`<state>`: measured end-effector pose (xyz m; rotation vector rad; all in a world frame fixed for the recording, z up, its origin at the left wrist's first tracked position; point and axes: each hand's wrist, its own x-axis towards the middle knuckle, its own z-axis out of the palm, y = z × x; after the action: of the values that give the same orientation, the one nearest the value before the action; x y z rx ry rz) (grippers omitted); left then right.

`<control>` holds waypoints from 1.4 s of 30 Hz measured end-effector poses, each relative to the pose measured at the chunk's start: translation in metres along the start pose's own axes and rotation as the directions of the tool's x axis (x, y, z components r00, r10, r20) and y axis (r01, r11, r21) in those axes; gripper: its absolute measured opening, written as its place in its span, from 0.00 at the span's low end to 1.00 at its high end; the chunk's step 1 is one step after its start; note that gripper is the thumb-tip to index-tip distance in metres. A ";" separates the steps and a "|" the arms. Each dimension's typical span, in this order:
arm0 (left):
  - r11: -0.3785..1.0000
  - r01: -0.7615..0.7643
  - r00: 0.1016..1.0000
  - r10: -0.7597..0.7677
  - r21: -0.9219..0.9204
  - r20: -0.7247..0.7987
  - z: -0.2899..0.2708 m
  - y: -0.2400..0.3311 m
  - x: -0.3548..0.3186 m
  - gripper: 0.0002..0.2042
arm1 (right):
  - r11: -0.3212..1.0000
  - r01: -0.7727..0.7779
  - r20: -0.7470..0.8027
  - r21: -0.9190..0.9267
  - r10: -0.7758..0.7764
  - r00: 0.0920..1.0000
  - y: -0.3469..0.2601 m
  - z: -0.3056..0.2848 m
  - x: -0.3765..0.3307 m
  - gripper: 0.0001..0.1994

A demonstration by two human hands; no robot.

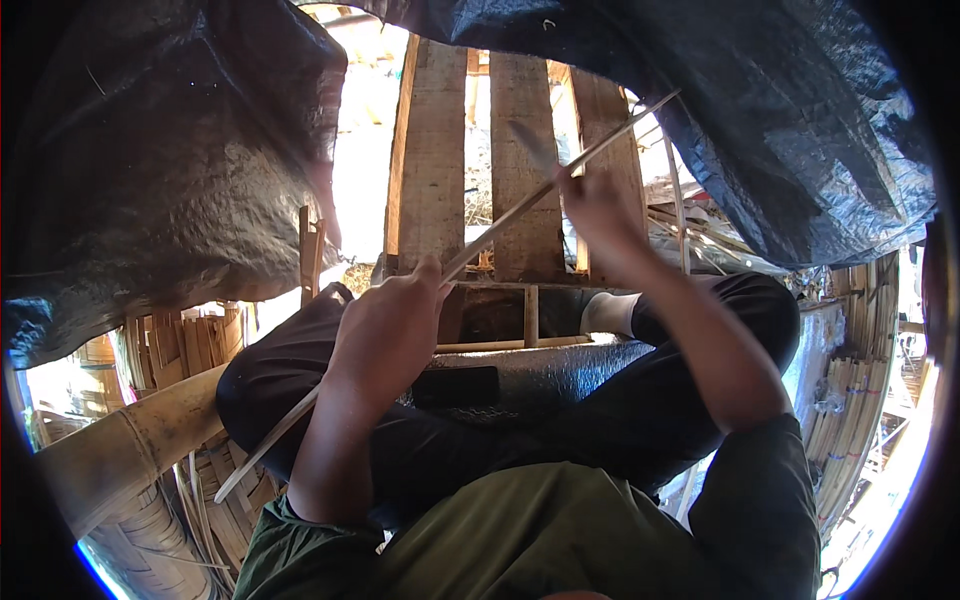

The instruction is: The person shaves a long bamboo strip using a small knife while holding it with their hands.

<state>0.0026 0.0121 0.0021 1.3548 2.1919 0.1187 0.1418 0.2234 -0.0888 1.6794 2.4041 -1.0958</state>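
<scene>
A long, thin pale strip, looking like split bamboo (505, 220), slants from beside my left knee up to the far right. My left hand (392, 325) is closed around it near its middle, and its lower end passes under my left forearm. Farther along, my right hand (597, 208) grips a knife, its grey blade (535, 148) pointing up and left across the strip. The knife's handle is hidden inside my fist. The blade is slightly blurred, and I cannot tell whether its edge touches the strip.
Wooden planks (430, 150) with gaps between them stretch ahead of me. Dark plastic sheeting (180, 150) hangs at left and right. A thick bamboo pole (140, 440) lies by my left knee. Bundled thin strips (850, 410) stand at right. My bent legs frame the work.
</scene>
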 end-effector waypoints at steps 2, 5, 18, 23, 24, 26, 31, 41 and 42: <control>1.000 0.022 1.000 -0.022 0.010 0.019 -0.001 -0.001 -0.002 0.09 | 0.985 0.145 0.017 0.088 -0.147 0.989 -0.013 -0.003 -0.017 0.29; 1.000 0.029 0.999 -0.029 -0.006 0.018 -0.005 0.001 -0.002 0.09 | 0.974 0.117 -0.058 0.193 -0.108 0.992 -0.012 -0.041 0.007 0.31; 0.998 0.056 0.997 -0.056 -0.011 0.058 -0.007 0.006 0.002 0.09 | 0.933 0.212 -0.054 0.290 -0.206 0.977 -0.005 0.007 -0.031 0.28; 0.999 0.045 0.999 -0.045 -0.004 0.021 -0.008 -0.001 -0.006 0.08 | 0.977 0.070 -0.060 0.202 -0.059 0.996 -0.018 -0.038 -0.007 0.29; 0.999 0.039 0.999 -0.038 -0.007 0.022 -0.008 0.000 -0.005 0.08 | 0.980 0.006 -0.040 0.198 0.002 0.999 -0.014 -0.041 0.000 0.28; 0.999 0.039 0.999 -0.039 -0.010 0.036 -0.006 0.003 -0.002 0.08 | 0.986 0.083 -0.213 0.146 -0.050 0.976 0.002 -0.012 -0.002 0.28; 0.998 0.055 0.997 -0.054 -0.021 0.046 -0.009 -0.004 -0.007 0.09 | 0.952 -0.085 0.010 0.295 0.086 0.996 -0.016 -0.045 -0.001 0.28; 0.999 0.037 0.999 -0.036 -0.025 0.033 -0.009 -0.004 -0.009 0.09 | 0.966 -0.038 -0.038 0.257 0.049 0.998 -0.016 -0.066 0.002 0.26; 0.999 0.023 0.999 -0.023 -0.022 0.029 -0.009 0.000 -0.007 0.09 | 0.986 0.115 -0.246 0.120 -0.083 0.966 0.011 -0.032 0.009 0.25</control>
<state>0.0004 0.0078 0.0128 1.3109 2.1756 0.1143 0.1589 0.2504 -0.0744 1.8505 2.6414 -1.1505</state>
